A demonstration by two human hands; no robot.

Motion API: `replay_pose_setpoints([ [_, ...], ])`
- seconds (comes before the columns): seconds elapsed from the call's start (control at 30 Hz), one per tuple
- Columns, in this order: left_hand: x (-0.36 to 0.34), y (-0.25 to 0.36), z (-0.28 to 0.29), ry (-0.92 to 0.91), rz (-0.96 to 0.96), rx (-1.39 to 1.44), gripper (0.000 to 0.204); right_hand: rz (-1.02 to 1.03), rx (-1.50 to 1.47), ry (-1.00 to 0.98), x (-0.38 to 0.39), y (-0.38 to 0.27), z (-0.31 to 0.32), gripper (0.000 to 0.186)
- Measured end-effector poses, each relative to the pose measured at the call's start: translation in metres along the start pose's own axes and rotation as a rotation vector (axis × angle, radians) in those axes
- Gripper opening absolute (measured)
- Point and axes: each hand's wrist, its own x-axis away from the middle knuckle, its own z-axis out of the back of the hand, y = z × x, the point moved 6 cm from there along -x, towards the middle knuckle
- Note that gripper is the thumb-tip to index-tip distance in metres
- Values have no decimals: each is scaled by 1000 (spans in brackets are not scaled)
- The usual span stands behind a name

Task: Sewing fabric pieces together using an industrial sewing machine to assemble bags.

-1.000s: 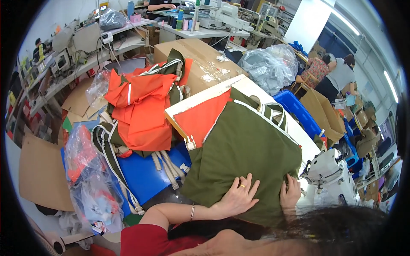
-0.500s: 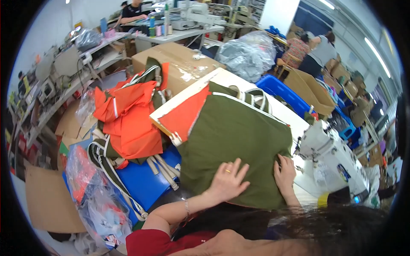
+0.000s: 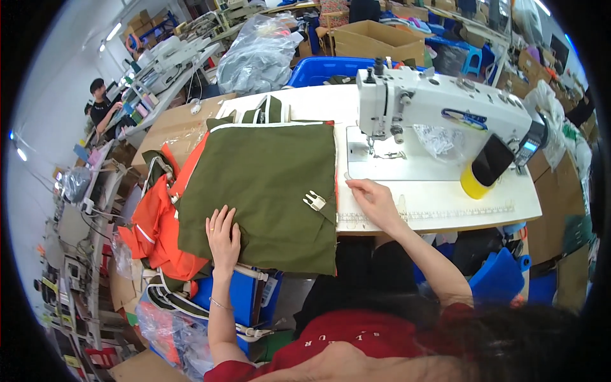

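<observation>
Counter, white, carries sewing machine at right, green cloth at left, spread mostly flat. Progress, by judgement: cloth partly made up. White trim already along far edge; green straps beyond it. Cloth lies beside the machine, not under it; which seams remain, cannot tell.

Edges: near part of cloth hangs past the counter's front edge, toward the lap. Blue bin behind far side; orange cloth heaped off the left. Room: strip of counter runs before the machine, from cloth's right edge to yellow holder with dark phone.

Left hand flat on cloth, fingers slightly spread, gripping nothing. Right hand just right of cloth, fingers bent; whether tips pinch anything, cannot tell. White buckle on cloth, near right edge.
</observation>
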Motion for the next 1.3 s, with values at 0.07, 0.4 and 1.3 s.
replay_pose_setpoints([
  [0.07, 9, 13, 6, 66, -5, 41, 37, 127, 176, -57, 5, -15, -2, 22],
  [0.4, 46, 127, 23, 39, -494, 45, 41, 145, 82, -10, 6, -19, -1, 15],
  [1.3, -67, 39, 62, 182, 564, 1235, 25, 220, 148, 20, 11, -16, 2, 12],
])
